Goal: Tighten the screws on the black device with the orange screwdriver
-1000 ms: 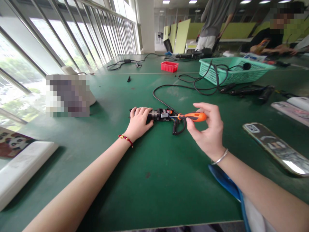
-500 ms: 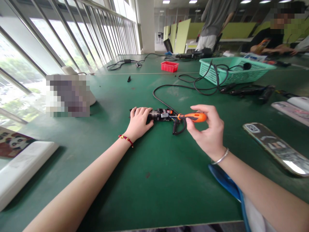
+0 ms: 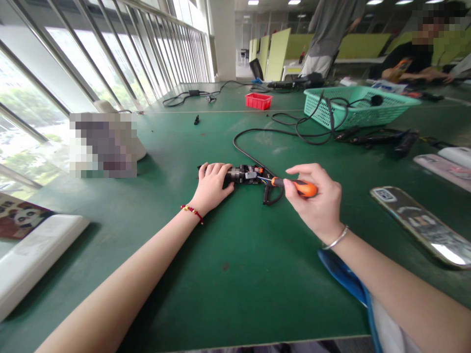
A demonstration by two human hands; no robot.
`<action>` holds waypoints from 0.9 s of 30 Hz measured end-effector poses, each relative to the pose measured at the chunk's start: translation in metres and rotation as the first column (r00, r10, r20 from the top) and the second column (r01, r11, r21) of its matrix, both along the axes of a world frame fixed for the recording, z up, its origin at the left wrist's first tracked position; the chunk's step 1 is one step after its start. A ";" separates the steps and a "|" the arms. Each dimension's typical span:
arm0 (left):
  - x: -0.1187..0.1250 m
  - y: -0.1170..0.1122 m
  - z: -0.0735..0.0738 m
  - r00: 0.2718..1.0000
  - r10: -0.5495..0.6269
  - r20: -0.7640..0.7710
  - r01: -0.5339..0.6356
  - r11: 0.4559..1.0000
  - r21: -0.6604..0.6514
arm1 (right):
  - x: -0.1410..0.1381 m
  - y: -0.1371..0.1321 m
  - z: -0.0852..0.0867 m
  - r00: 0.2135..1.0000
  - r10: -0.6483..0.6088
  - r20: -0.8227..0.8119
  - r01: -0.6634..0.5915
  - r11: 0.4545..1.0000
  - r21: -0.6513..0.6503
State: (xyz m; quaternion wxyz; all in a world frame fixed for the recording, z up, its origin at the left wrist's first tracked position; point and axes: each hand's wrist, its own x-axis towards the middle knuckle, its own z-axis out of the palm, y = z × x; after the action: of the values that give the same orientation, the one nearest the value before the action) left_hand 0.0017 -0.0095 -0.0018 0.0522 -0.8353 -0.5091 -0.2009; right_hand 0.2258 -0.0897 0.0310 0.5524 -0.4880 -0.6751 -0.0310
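Note:
A black corded power tool (image 3: 235, 175) lies on the green table with its wiring end exposed; coloured wires and a grey part show there. My left hand (image 3: 213, 182) is wrapped over its body from above and hides that end. In my right hand (image 3: 319, 196) is a screwdriver (image 3: 305, 188) with an orange and black handle, gripped between thumb and fingers, the index finger raised along it. Its thin shaft points left into the exposed wiring; exactly what the tip touches is too small to tell. A ribbed black cord sleeve (image 3: 266, 194) sits just below the wires.
The black cord (image 3: 253, 130) loops back towards a green basket (image 3: 362, 110). A red tray (image 3: 258, 101) stands further back. To the right lie a phone (image 3: 419, 225) and dark tools (image 3: 382, 137); to the left, a white box (image 3: 44, 255). People are at the far right.
The screwdriver's handle end has dropped slightly towards me, so it slants more, and my right fingers have shifted on it. My left hand and the power tool stay in place.

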 end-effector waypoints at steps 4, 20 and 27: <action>0.000 0.000 0.000 1.000 0.001 0.000 -0.001 1.000 0.004 | 0.001 0.002 -0.002 0.999 0.029 -0.042 -0.026 0.997 0.067; -0.001 0.001 -0.001 1.000 -0.008 0.003 0.008 1.000 0.003 | 0.001 0.001 -0.001 0.999 0.032 -0.007 -0.032 0.998 0.046; -0.001 0.001 -0.001 1.000 -0.011 0.007 0.011 1.000 -0.001 | 0.001 0.000 -0.001 1.000 0.027 -0.006 -0.027 0.998 0.048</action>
State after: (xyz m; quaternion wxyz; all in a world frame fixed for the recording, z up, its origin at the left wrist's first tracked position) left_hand 0.0010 -0.0089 -0.0025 0.0488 -0.8375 -0.5047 -0.2037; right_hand 0.2264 -0.0895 0.0301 0.5666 -0.4656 -0.6787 -0.0382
